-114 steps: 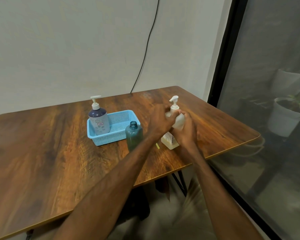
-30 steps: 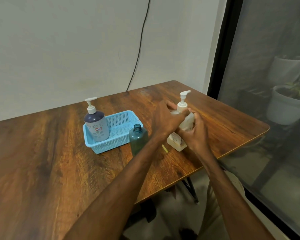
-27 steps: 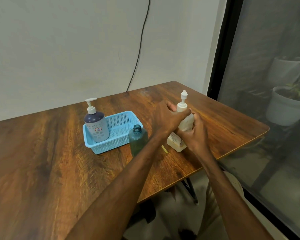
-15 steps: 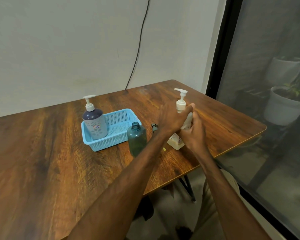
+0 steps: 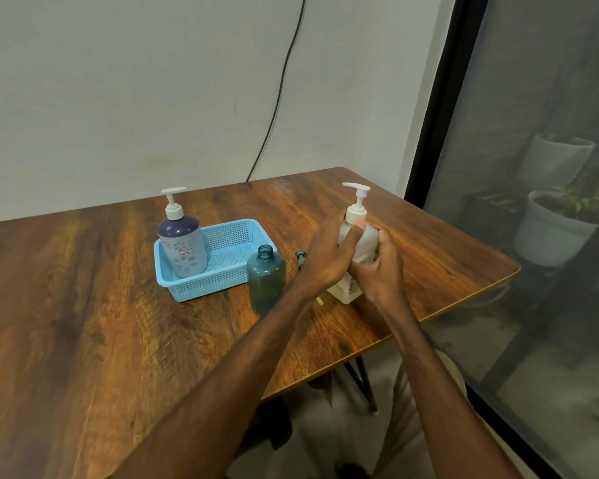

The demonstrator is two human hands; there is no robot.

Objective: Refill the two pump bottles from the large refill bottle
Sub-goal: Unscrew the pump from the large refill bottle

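Note:
A cream pump bottle (image 5: 357, 233) stands upright near the table's right edge, its white pump head raised. My left hand (image 5: 327, 255) grips the bottle's neck just under the pump collar. My right hand (image 5: 381, 267) wraps round the bottle's body from the right. A teal bottle (image 5: 266, 280) without a cap stands just left of my left wrist. A purple and grey pump bottle (image 5: 182, 242) stands in the left end of a light blue basket (image 5: 222, 281). A small dark pump part (image 5: 301, 256) lies on the table behind my left hand.
The wooden table (image 5: 83, 323) ends close to the right of the cream bottle. A black cable (image 5: 277, 88) runs down the wall behind. A dark glass panel (image 5: 533, 167) stands at the right, with plant pots (image 5: 554, 229) behind it.
The pump head has turned round from frame to frame under my left hand and now stands higher above the collar. Both hands have stayed on the cream bottle.

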